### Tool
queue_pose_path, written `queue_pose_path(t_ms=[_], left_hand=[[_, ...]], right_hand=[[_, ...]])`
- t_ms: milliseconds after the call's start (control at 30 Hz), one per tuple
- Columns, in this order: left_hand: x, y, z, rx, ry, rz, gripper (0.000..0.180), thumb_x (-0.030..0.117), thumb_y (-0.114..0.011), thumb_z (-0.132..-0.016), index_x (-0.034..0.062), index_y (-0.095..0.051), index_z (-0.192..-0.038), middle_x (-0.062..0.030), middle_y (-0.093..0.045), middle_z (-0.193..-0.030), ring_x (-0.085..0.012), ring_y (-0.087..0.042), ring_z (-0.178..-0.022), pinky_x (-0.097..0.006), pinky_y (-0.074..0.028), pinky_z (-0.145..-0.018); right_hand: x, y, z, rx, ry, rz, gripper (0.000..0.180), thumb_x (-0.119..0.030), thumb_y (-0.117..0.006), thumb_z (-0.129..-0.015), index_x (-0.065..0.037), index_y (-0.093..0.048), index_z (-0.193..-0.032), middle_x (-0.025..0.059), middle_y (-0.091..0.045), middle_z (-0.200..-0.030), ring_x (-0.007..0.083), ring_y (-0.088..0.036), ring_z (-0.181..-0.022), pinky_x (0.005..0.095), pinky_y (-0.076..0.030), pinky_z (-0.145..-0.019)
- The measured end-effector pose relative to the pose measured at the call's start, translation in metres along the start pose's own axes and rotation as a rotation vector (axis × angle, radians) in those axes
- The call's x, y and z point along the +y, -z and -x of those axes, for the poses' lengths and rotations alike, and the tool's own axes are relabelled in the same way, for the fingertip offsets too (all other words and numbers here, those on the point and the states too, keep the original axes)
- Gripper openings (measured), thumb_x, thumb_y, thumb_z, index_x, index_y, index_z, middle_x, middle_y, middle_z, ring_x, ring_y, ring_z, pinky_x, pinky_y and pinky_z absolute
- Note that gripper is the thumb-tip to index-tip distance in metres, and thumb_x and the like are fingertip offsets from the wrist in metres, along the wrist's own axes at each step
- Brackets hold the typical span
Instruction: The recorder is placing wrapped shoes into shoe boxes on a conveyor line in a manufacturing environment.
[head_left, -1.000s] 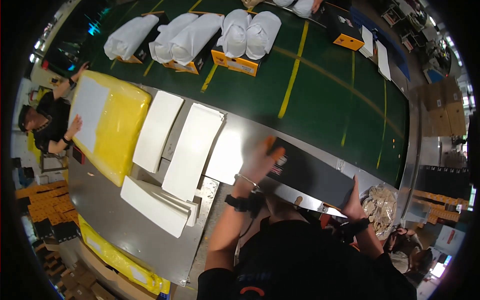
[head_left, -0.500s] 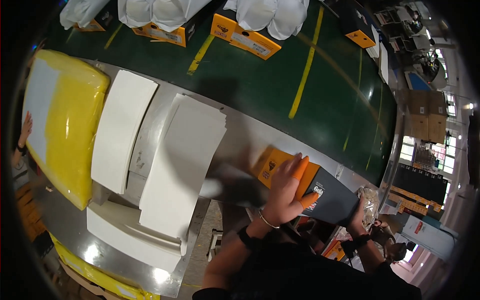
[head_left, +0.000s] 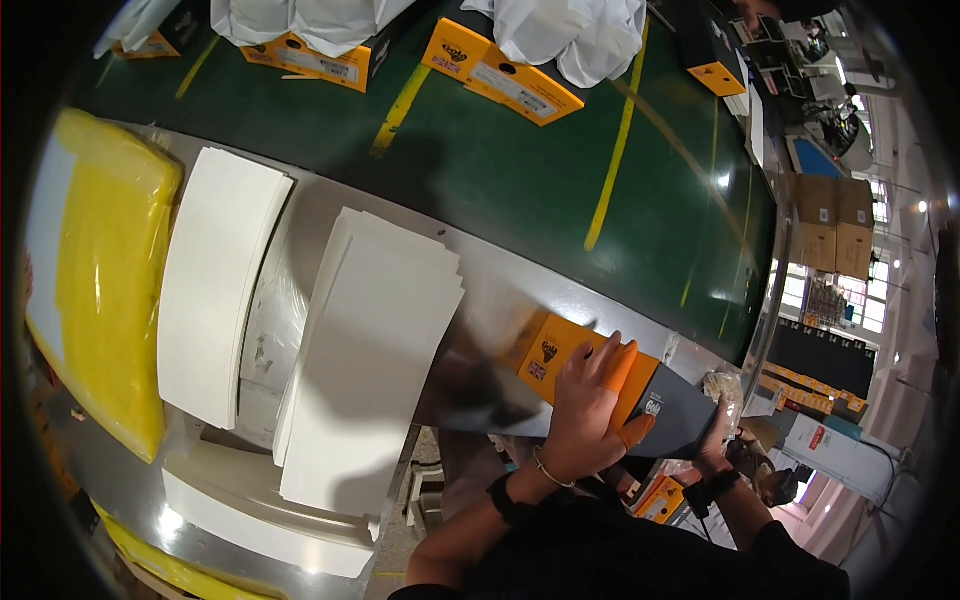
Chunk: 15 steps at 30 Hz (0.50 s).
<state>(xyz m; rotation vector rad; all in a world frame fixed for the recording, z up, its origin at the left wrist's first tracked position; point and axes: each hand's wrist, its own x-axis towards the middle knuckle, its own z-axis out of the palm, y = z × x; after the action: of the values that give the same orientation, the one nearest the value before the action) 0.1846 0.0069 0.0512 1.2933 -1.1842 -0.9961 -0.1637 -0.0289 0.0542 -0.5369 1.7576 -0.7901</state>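
A flat orange and dark grey carton (head_left: pixel 565 358) lies on the metal table (head_left: pixel 495 290) right in front of me. My left hand (head_left: pixel 590 410) presses flat on top of it, fingers spread, with orange finger cots on two fingertips. My right hand (head_left: pixel 715 440) grips the carton's right end, partly hidden behind its grey edge. Just left of the carton sits a stack of white sheets (head_left: pixel 370 365).
A second white stack (head_left: pixel 220 290) and a yellow wrapped bundle (head_left: pixel 95 280) lie further left. More white sheets (head_left: pixel 260 520) rest at the near table edge. Beyond the table, orange cartons with white bags (head_left: pixel 505 75) stand on the green floor. Cardboard boxes (head_left: pixel 825 225) are stacked at right.
My head has dipped closer to the table. My left hand has slid onto the orange part of the carton and spread flat; the right hand stays at the carton's right end.
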Motion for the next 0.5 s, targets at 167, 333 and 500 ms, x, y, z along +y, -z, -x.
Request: queue_pose_path(t_ms=[167, 333, 500], left_hand=[[-0.003, 0.000, 0.004, -0.025, 0.012, -0.001, 0.077, 0.030, -0.072, -0.073, 0.0009, -0.039, -0.136, -0.0213, -0.036, -0.141, -0.0459, -0.034, -0.124, -0.051, -0.026, -0.105], [-0.011, -0.007, 0.010, -0.028, -0.013, 0.046, 0.078, 0.028, -0.072, -0.073, 0.0007, -0.037, -0.137, -0.0201, -0.037, -0.140, -0.0426, -0.036, -0.123, -0.050, -0.026, -0.105], [-0.021, -0.021, 0.005, 0.022, -0.082, 0.160, 0.077, 0.023, -0.072, -0.072, 0.0004, -0.038, -0.137, -0.0180, -0.039, -0.139, -0.0385, -0.038, -0.123, -0.047, -0.028, -0.103]], right_hand=[[-0.003, -0.003, 0.008, -0.017, 0.012, 0.051, 0.065, -0.061, -0.036, -0.092, -0.002, -0.057, -0.109, 0.0104, -0.062, -0.100, 0.0219, -0.060, -0.094, 0.0331, -0.047, -0.087], [-0.008, 0.013, 0.020, -0.001, -0.018, 0.084, 0.069, -0.062, -0.033, -0.092, -0.001, -0.053, -0.118, 0.0118, -0.061, -0.108, 0.0252, -0.056, -0.103, 0.0363, -0.043, -0.094], [-0.012, 0.016, 0.045, 0.055, 0.021, 0.128, 0.069, -0.061, -0.032, -0.093, -0.001, -0.053, -0.120, 0.0120, -0.061, -0.108, 0.0244, -0.058, -0.100, 0.0336, -0.045, -0.091]])
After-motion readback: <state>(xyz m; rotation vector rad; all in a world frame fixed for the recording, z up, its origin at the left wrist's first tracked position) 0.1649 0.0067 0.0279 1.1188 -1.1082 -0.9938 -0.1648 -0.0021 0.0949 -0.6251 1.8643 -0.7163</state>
